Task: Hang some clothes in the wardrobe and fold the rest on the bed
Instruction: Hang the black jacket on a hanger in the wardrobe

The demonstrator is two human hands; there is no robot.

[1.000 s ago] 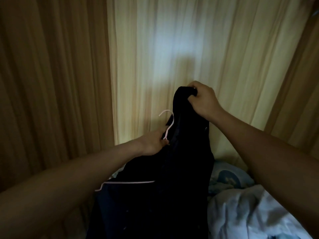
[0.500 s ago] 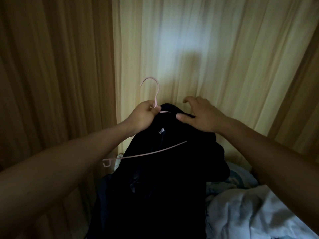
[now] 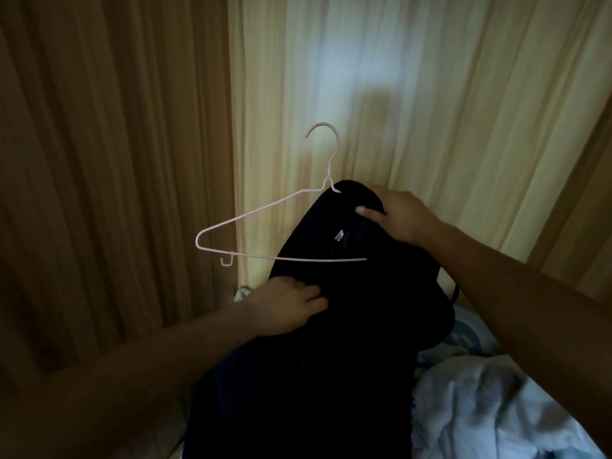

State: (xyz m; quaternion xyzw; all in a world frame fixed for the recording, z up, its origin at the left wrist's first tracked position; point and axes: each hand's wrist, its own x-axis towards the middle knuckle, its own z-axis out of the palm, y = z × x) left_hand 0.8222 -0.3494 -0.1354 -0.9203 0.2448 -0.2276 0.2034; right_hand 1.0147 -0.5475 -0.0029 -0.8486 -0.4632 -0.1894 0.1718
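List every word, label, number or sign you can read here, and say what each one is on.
No text can be read.
Pale tag inside the dark garment: too small and blurred to read.
Blue-patterned bedding: a print only, no legible letters.
Hanger and curtains: no writing visible.

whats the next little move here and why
Probably the left hand should tug the dark garment sideways and up over the hanger, whose left arm is bare. Only the hanger's right half sits inside the cloth, which the right hand holds at the top.
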